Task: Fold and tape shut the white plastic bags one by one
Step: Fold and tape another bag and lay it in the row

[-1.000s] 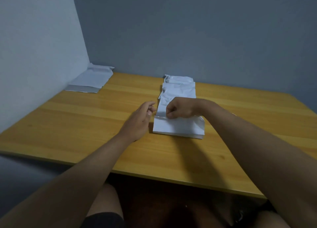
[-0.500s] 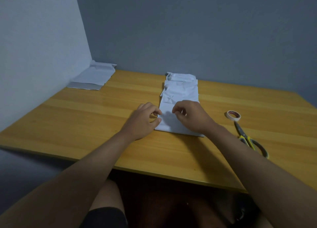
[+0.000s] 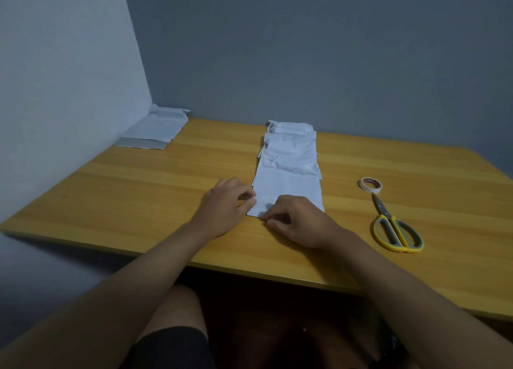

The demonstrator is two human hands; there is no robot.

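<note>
Since half a second ago, the right hand (image 3: 302,223) has been drawn nearer, from the middle of the front bag (image 3: 288,191) to its near edge, which is pinched between curled fingers. The left hand (image 3: 224,207) is kept at the bag's near-left corner, fingers curled on it. The bag lies flat on the surface (image 3: 138,191), its long axis running away from the person, heading a row of white bags (image 3: 290,146).

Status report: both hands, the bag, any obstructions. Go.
Left hand and right hand both pinching near edge of front white bag. Bag flat on table, untaped. Tape roll and scissors lie clear, to the right.
</note>
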